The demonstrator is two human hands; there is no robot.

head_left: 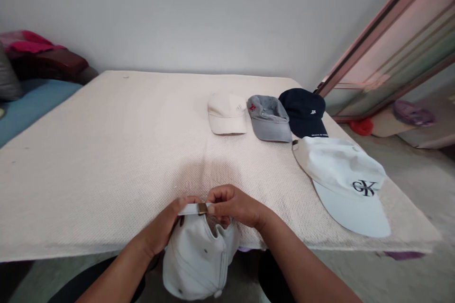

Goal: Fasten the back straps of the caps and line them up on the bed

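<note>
A pale grey-white cap point(199, 260) hangs at the table's front edge, its back strap and brass buckle point(202, 208) turned up. My left hand point(168, 222) pinches the strap to the left of the buckle. Fingers of my right hand point(236, 206) are closed on the strap just right of the buckle, beside the cap's back opening. The cap's brim is not visible.
On the cream-covered table point(106, 165), a cream cap point(227, 113), a grey cap point(269, 118) and a navy cap point(304, 111) stand in a row. Nearer, at the right, lies a white cap with black letters point(344, 180). A wall point(185, 19) rises behind.
</note>
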